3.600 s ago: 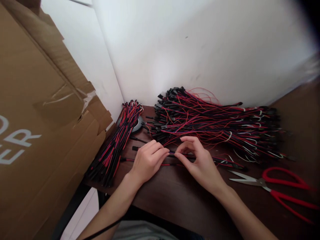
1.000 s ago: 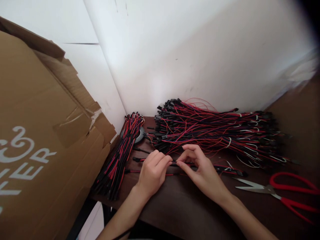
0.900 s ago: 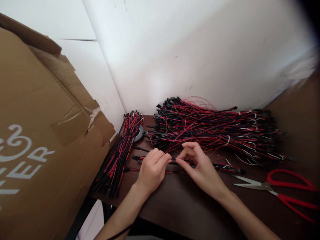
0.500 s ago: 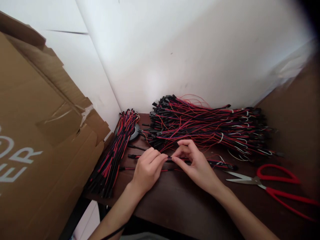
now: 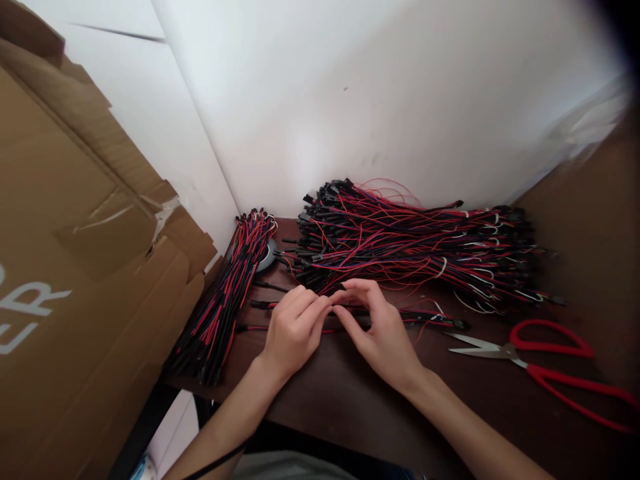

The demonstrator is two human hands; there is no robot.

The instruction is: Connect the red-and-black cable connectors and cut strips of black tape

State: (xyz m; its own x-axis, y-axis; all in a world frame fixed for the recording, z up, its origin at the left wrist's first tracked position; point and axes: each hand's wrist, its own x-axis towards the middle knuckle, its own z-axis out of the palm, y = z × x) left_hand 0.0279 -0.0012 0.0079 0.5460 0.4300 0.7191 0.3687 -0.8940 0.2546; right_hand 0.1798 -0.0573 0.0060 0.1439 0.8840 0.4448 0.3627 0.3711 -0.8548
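My left hand (image 5: 295, 327) is closed, thumb and fingertips pinched on a thin wire harness (image 5: 425, 316) of red and black wires. My right hand (image 5: 383, 337) has thumb and index finger brought together at the same spot, right against the left fingertips. Its other fingers are curved, with a small dark bit by them. The pinched part itself is mostly hidden by the fingers. A black connector (image 5: 261, 305) sticks out left of my left hand. Another red and black wire (image 5: 330, 331) lies on the table under my hands.
A large pile of wire harnesses (image 5: 390, 240) lies by the white wall. To the left, a smaller bundle (image 5: 225, 293) rests partly over a roll of tape (image 5: 268, 257). Scissors with red handles (image 5: 510, 352) lie spread at right. A cardboard box (image 5: 100, 267) stands at left.
My right hand has moved left, its fingertips now meeting those of my left hand. The view has shifted slightly; the piles and scissors look unmoved.
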